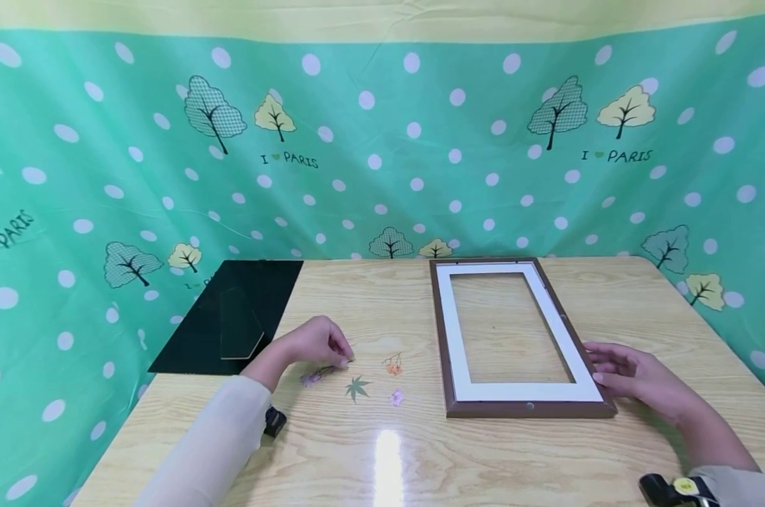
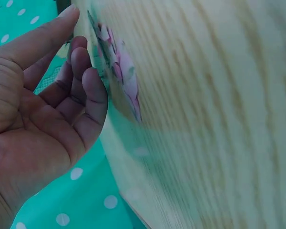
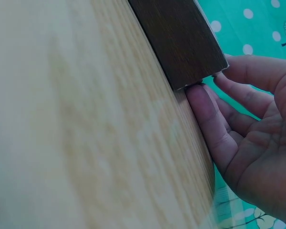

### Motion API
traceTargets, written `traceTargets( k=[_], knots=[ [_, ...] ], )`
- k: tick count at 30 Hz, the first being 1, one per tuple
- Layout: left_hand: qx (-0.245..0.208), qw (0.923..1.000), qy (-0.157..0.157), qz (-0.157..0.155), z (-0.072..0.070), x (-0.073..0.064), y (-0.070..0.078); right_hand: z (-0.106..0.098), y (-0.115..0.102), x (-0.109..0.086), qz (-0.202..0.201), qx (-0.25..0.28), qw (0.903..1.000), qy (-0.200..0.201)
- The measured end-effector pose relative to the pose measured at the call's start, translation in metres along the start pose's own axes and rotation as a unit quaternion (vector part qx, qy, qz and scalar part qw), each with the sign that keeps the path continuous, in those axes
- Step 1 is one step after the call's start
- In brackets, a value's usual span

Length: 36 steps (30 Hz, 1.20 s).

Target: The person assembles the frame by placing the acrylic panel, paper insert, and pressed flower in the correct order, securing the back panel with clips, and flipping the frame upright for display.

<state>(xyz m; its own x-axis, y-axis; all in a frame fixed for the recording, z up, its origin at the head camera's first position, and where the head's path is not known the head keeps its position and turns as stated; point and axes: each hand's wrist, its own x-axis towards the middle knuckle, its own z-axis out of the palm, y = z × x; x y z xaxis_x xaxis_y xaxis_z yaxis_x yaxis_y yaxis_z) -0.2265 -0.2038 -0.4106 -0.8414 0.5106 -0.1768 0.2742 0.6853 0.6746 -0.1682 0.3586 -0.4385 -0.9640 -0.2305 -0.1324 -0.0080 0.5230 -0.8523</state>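
Note:
My left hand (image 1: 319, 343) is low over the table at the left, with thumb and forefinger pinching the thin stem of a pressed purple flower (image 1: 311, 379). The left wrist view shows this flower's pink-purple petals (image 2: 126, 76) beside the curled fingers. A green maple-like leaf (image 1: 357, 387), an orange flower sprig (image 1: 393, 365) and a small pink-purple blossom (image 1: 397, 398) lie nearby. At the right, my right hand (image 1: 635, 377) touches the outer right side of a brown picture frame (image 1: 528, 410), thumb and fingertips against its edge near the close corner (image 3: 181, 52).
The frame lies flat and carries a white mat (image 1: 521, 392) around its opening. A black backing board (image 1: 198, 345) with a fold-out stand (image 1: 238, 331) lies at the far left. A green dotted curtain (image 1: 382, 176) hangs behind the wooden table (image 1: 331, 451).

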Motion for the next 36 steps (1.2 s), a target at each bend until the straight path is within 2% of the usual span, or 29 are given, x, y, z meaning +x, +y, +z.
traceTargets(
  k=[6,10,18,22,24,31,36],
  knots=[
    [0.019,0.9998,-0.007,-0.002,0.002,0.008,-0.003,0.002,0.0,-0.001,-0.004,-0.002,1.0,0.0],
    [0.014,0.9997,0.003,-0.02,0.003,0.013,-0.002,0.002,0.0,-0.002,0.0,-0.004,1.0,0.004],
    [-0.053,0.9957,0.006,-0.076,0.006,0.018,-0.001,0.002,-0.002,-0.001,0.004,-0.007,1.0,0.001],
    [-0.055,0.9949,0.009,-0.084,0.001,0.018,-0.003,0.002,-0.002,0.001,0.006,-0.006,1.0,0.001],
    [-0.045,0.9956,0.01,-0.081,-0.002,0.017,-0.005,0.002,-0.001,0.001,0.005,-0.007,1.0,0.001],
    [0.015,0.9993,0.007,-0.035,-0.007,0.015,-0.01,0.001,0.001,0.001,0.003,-0.01,0.9999,0.008],
    [0.034,0.9991,0.008,-0.022,-0.008,0.014,-0.012,0.001,0.002,-0.001,0.005,-0.006,1.0,0.005]
  ],
)
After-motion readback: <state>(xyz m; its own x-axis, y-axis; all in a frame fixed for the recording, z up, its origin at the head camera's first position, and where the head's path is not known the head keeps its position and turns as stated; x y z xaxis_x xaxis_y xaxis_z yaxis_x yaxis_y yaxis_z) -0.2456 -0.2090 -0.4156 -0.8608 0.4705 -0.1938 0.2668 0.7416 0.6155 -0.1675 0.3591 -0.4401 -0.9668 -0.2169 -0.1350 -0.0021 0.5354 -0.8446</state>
